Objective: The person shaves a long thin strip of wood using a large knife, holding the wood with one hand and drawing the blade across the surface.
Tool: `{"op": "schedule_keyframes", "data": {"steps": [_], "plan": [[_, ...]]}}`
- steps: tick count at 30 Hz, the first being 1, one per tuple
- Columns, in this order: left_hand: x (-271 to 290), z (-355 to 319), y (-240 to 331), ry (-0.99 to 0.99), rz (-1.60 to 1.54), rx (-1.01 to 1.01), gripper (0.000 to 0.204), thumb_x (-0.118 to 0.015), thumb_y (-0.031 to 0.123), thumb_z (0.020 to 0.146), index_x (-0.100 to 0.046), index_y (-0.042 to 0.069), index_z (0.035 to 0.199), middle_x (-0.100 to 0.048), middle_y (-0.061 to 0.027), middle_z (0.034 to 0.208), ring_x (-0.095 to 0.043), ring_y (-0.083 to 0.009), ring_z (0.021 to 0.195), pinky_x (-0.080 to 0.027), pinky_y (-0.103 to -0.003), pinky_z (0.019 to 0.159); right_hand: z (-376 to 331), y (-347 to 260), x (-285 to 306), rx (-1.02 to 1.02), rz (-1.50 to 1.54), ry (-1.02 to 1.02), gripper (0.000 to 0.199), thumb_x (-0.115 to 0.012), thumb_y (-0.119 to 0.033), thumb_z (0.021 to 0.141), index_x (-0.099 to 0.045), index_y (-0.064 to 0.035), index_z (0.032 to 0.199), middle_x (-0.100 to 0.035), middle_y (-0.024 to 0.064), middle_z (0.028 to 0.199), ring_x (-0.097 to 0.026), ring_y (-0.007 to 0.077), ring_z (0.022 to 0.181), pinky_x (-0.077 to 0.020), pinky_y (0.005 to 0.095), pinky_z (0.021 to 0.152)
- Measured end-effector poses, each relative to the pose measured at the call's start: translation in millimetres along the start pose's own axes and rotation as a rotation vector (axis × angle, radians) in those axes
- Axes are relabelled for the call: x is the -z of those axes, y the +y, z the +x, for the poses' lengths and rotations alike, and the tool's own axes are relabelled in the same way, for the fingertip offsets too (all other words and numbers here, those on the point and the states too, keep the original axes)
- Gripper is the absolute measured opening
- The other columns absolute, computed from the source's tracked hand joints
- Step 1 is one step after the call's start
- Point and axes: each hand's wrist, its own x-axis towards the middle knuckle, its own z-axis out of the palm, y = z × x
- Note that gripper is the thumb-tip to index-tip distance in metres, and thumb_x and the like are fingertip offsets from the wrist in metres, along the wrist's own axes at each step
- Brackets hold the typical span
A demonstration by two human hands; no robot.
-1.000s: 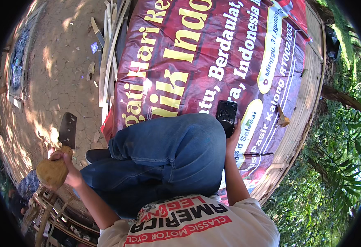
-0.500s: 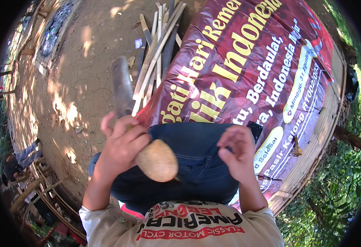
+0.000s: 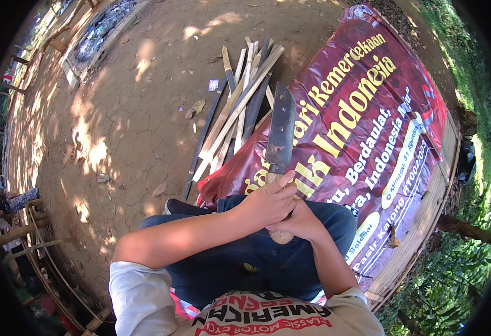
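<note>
Sitting on a red printed banner (image 3: 368,129) spread over a bamboo platform, cracked dirt ground (image 3: 133,123) to my left. Pile of split bamboo strips (image 3: 237,106) lies just past the banner's edge. Big cleaver (image 3: 280,131) stands upright over my knees, dark blade pointing away from me. Both grips wrapped tight on its wooden handle: left hand (image 3: 268,203) on top, right hand (image 3: 300,221) beneath. Judgement: keep wrists locked, blade edge turned off my legs, handle butt seated firm in the lower palm before any cut.
</note>
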Motion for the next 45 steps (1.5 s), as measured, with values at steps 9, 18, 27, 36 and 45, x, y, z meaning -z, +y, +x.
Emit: {"op": "schedule_keyframes", "data": {"steps": [9,18,27,36,45], "plan": [[-12,-7,3,0.088,0.098,0.134,0.023,-0.058,0.022,0.076,-0.063,0.013,0.097,-0.060,-0.0017,0.105,-0.045,-0.0219,0.120,-0.012,-0.053,0.114,5,-6,-38,0.129,-0.503,0.502,0.051,-0.078,-0.012,0.063,-0.058,0.0020,0.109,-0.066,0.0083,0.099,-0.064,0.0191,0.091,-0.0499,0.0291,0.080],[38,-52,29,0.317,-0.810,0.790,0.047,-0.080,0.017,0.067,-0.048,0.007,0.101,-0.052,-0.0112,0.102,-0.053,-0.0285,0.102,-0.029,-0.048,0.100,9,27,-13,0.275,0.761,-0.180,0.061,-0.070,-0.009,0.062,-0.045,-0.0025,0.118,-0.056,0.0096,0.100,-0.058,0.0221,0.093,-0.0493,0.0346,0.084],[17,-39,61,0.073,-1.460,1.064,0.103,-0.084,0.027,0.063,-0.018,-0.002,0.137,-0.049,-0.0293,0.124,-0.054,-0.0415,0.115,-0.044,-0.041,0.096,7,17,-17,0.322,0.444,-0.204,0.063,-0.077,-0.005,0.055,-0.047,-0.0077,0.111,-0.050,0.0058,0.107,-0.047,0.0175,0.110,-0.0367,0.0317,0.097],[1,-36,73,0.116,-1.038,0.951,0.066,-0.076,0.011,0.060,-0.042,-0.003,0.116,-0.049,-0.0203,0.101,-0.054,-0.0392,0.094,-0.044,-0.044,0.076,23,26,-9,0.408,0.430,0.075,0.028,-0.067,-0.013,0.070,-0.059,-0.0028,0.095,-0.057,0.0079,0.093,-0.055,0.0165,0.099,-0.0437,0.0298,0.086],[-18,-22,76,0.277,-0.734,0.840,0.055,-0.076,0.014,0.060,-0.049,0.001,0.107,-0.050,-0.0130,0.094,-0.052,-0.0298,0.092,-0.039,-0.041,0.078,23,29,-2,0.413,0.815,0.045,0.018,-0.061,-0.016,0.074,-0.049,-0.0068,0.084,-0.050,0.0053,0.064,-0.060,0.0285,0.090,-0.0396,0.0449,0.100]]}}
